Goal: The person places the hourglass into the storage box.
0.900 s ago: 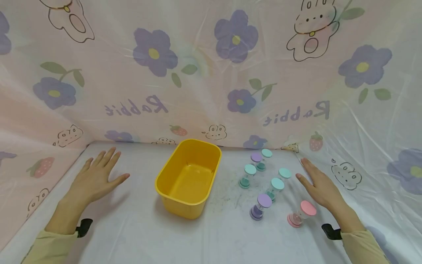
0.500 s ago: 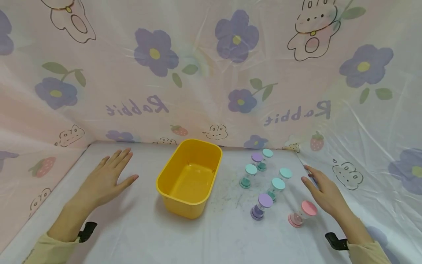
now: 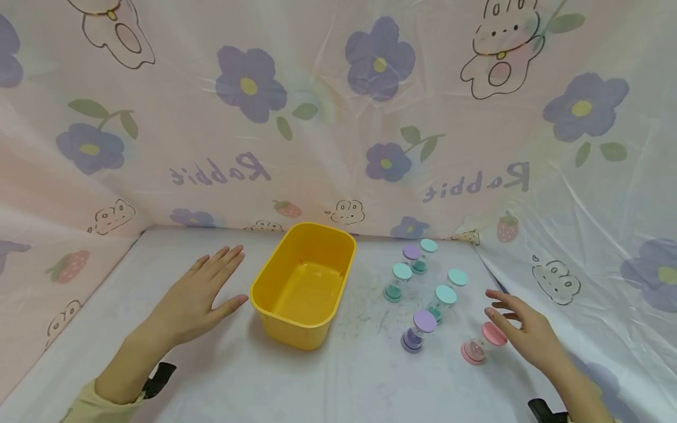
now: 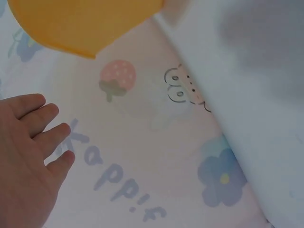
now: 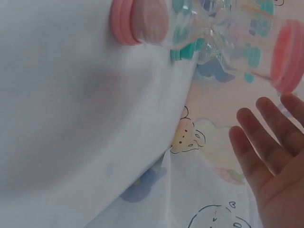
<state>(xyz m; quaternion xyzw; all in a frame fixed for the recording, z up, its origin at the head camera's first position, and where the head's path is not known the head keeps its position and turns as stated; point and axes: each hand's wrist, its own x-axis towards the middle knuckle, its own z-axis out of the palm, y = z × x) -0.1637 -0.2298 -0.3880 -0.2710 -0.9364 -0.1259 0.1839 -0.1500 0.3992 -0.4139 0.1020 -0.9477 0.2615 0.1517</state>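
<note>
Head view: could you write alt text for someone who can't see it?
A person's right hand is near a pink hourglass on a white table, while the left hand is left of a yellow bin. Four teal hourglasses and two purple ones stand right of the bin; behind hangs a cloth printed with rabbits and flowers.

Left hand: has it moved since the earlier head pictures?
Yes: in the head view, the left hand has moved rightward, closer to the unmoved yellow bin.

Mirror-reversed purple "Rabbit" lettering (image 3: 219, 169), twice across the flowered pale pink backdrop cloth (image 3: 322, 170)
</note>
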